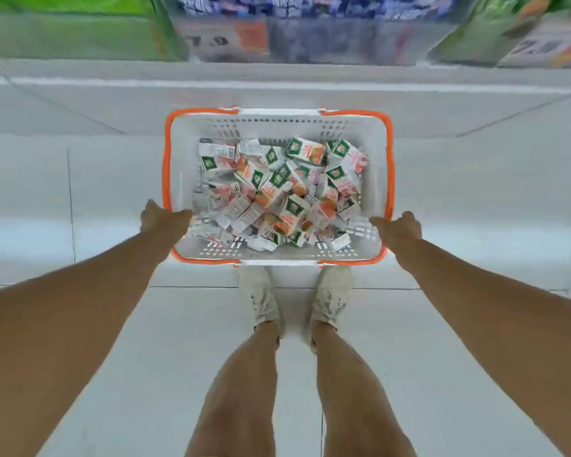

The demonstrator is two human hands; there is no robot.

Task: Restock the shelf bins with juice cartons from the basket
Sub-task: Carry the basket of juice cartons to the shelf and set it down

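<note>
A white plastic basket point(279, 124) with orange handles lies on the pale floor in front of me. It holds several small juice cartons point(277, 189), white with green and orange print, heaped loosely. My left hand point(160, 219) grips the basket's left rim near the front corner, fingers curled over the edge. My right hand point(399, 227) grips the right rim the same way. Above, blurred, runs the shelf with a clear bin point(310, 44) of blue and purple packs.
Green packs point(63, 31) fill the shelf at the upper left, green and orange ones point(524, 31) the upper right. A grey shelf ledge point(277, 84) crosses above the basket. My feet in beige shoes point(264, 298) stand just behind the basket's near edge.
</note>
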